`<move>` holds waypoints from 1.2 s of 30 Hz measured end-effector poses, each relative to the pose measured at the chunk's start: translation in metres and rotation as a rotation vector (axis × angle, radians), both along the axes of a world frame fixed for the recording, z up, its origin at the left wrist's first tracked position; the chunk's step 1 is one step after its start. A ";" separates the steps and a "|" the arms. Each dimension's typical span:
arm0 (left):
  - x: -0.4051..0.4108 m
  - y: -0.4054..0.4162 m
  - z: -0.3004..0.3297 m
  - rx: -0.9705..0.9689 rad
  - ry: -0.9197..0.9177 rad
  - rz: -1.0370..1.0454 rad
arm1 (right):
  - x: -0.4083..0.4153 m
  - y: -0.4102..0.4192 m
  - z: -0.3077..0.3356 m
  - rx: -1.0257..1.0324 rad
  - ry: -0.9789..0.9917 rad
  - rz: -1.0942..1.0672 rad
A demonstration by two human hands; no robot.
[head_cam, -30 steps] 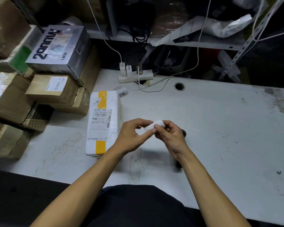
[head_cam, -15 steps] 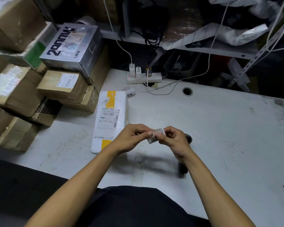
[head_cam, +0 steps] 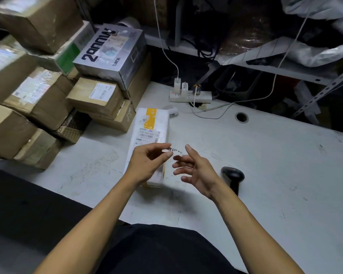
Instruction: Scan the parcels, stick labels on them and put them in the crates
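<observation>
Cardboard boxes (head_cam: 91, 95) are stacked well left of the fingers; the white parcel (head_cam: 150, 133) with yellow tape lies on the table (head_cam: 265, 155), partly under the left hand (head_cam: 147, 163), whose thumb and forefinger pinch one end of a small printed label (head_cam: 172, 149); the right hand (head_cam: 196, 169) is just beside it, fingers spread and holding nothing; a black scanner (head_cam: 233, 176) lies right of those fingers
</observation>
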State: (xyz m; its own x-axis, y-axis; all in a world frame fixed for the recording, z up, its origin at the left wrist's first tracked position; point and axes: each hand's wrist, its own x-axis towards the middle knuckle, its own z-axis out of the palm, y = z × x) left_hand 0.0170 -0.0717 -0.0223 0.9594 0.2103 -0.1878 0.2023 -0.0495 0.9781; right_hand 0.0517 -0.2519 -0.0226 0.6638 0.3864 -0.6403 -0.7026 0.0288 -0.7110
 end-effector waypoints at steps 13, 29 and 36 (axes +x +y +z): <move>-0.016 0.065 -0.035 0.663 0.190 -0.022 | 0.012 0.056 -0.032 -0.732 -0.407 0.136; 0.011 0.034 0.009 0.180 0.043 -0.459 | -0.061 0.023 0.008 -0.400 -0.253 -0.585; -0.016 -0.081 0.031 0.143 -0.116 -0.839 | -0.159 -0.054 0.027 -0.490 -0.278 -0.968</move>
